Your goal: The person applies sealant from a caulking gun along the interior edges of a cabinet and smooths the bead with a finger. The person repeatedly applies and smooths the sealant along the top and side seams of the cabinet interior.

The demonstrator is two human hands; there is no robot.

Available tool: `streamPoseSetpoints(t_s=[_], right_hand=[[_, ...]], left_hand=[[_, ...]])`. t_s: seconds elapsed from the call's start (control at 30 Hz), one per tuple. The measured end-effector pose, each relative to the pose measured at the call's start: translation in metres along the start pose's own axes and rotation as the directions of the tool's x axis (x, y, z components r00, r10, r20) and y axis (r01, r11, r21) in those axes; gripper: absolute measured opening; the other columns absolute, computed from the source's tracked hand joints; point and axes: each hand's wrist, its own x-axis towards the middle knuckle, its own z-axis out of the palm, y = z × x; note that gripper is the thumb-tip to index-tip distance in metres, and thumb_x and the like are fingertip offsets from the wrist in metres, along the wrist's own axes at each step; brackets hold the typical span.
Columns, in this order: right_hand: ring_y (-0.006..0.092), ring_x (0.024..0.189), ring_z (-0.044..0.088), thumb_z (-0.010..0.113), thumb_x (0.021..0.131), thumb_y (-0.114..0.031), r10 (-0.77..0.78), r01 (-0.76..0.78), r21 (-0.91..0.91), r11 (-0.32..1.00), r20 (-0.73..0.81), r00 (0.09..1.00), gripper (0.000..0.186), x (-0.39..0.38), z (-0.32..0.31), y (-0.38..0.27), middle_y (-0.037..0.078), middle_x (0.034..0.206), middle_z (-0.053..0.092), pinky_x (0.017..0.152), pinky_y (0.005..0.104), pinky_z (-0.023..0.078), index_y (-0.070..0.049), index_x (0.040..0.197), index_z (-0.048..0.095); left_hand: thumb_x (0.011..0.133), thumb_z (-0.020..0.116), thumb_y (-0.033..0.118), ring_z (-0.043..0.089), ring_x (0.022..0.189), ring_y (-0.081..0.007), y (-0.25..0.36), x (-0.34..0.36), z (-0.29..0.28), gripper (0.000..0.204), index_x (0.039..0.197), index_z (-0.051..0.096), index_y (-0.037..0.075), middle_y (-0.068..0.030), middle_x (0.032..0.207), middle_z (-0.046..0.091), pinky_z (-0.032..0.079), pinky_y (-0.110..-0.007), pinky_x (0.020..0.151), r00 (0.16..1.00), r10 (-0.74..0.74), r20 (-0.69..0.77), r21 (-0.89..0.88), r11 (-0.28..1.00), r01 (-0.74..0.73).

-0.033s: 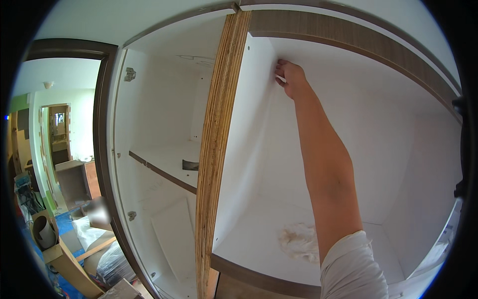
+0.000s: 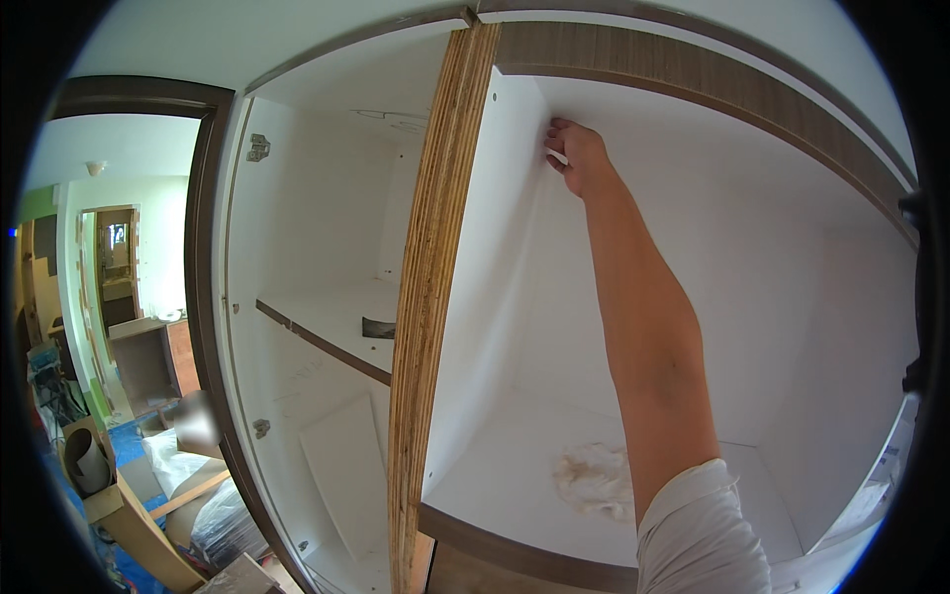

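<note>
My right hand (image 2: pixel 576 156) reaches high into a white cabinet compartment (image 2: pixel 732 277), its loosely bent, parted fingertips at the upper left inner corner, where side and top panels meet; I see nothing held in it. The forearm and rolled pale sleeve run down to the lower edge. A thick plywood-edged divider (image 2: pixel 442 247) stands just left of the hand, and a dark wood-look strip (image 2: pixel 693 74) spans above it. On the compartment's floor lies a crumpled off-white cloth or similar soft material (image 2: pixel 589 480), partly hidden behind my arm. My left hand is not in view.
The left cabinet (image 2: pixel 317 218) has hinges, a brown-edged shelf (image 2: pixel 327 342) and a small dark piece (image 2: pixel 379 328) on it. Through a dark door frame (image 2: pixel 208 247) are a room with a grey carcass (image 2: pixel 143 361), plastic-wrapped items (image 2: pixel 223 525), boards and blue floor covering.
</note>
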Motion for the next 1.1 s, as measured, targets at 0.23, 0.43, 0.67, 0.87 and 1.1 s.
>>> streamPoseSetpoints(t_s=[0.23,0.43,0.67,0.87,1.1], right_hand=[[0.02,0.117,0.056,0.046,0.096,-0.005,-0.09,0.091,0.005,0.996,0.147,0.985,0.048,-0.047,0.013,-0.037,0.008,0.126,0.059,0.109,0.0463,0.041,0.0,0.143,0.053],[0.016,0.1,0.056,0.046,0.094,-0.004,-0.341,0.236,0.264,0.935,0.489,0.803,0.043,-0.067,-0.008,-0.05,0.001,0.108,0.059,0.103,0.0433,0.042,-0.004,0.134,0.063],[0.0177,0.098,0.053,0.047,0.092,0.002,-0.009,-0.005,0.133,0.991,0.111,0.994,0.048,-0.035,-0.053,-0.005,0.003,0.107,0.053,0.105,0.0472,0.049,-0.001,0.138,0.058],[0.0191,0.099,0.053,0.048,0.095,-0.002,0.067,-0.07,0.041,0.997,0.072,0.995,0.046,0.001,-0.045,0.018,0.006,0.111,0.054,0.101,0.0464,0.051,-0.002,0.141,0.053],[0.019,0.098,0.056,0.046,0.098,-0.01,0.135,-0.134,-0.075,0.988,0.0,0.991,0.021,0.02,-0.013,0.015,0.003,0.106,0.058,0.099,0.0481,0.049,-0.009,0.113,0.06]], left_hand=[[0.084,0.082,0.037,0.066,0.066,-0.0254,-0.003,-0.001,0.0,0.051,0.112,0.065,-0.001,-0.0119,0.08,0.069,0.053,-0.043,0.06,1.0,0.003,0.022,-0.006,1.0,-0.003],[0.084,0.082,0.038,0.066,0.066,-0.0256,-0.003,-0.002,0.005,0.051,0.112,0.065,-0.001,-0.0122,0.081,0.07,0.053,-0.043,0.061,0.999,0.002,0.032,-0.003,1.0,-0.002],[0.084,0.082,0.038,0.067,0.067,-0.0259,-0.003,0.001,0.008,0.052,0.113,0.065,-0.001,-0.0124,0.081,0.07,0.053,-0.043,0.061,0.999,-0.008,0.041,-0.008,1.0,0.009],[0.084,0.082,0.039,0.067,0.067,-0.0261,-0.006,0.004,0.014,0.053,0.113,0.065,-0.001,-0.0127,0.082,0.07,0.053,-0.043,0.062,0.998,-0.025,0.062,-0.006,1.0,0.026],[0.083,0.082,0.039,0.067,0.068,-0.0263,-0.009,0.009,0.019,0.054,0.114,0.064,-0.001,-0.013,0.082,0.07,0.053,-0.044,0.062,0.997,-0.038,0.071,-0.01,0.999,0.038]])
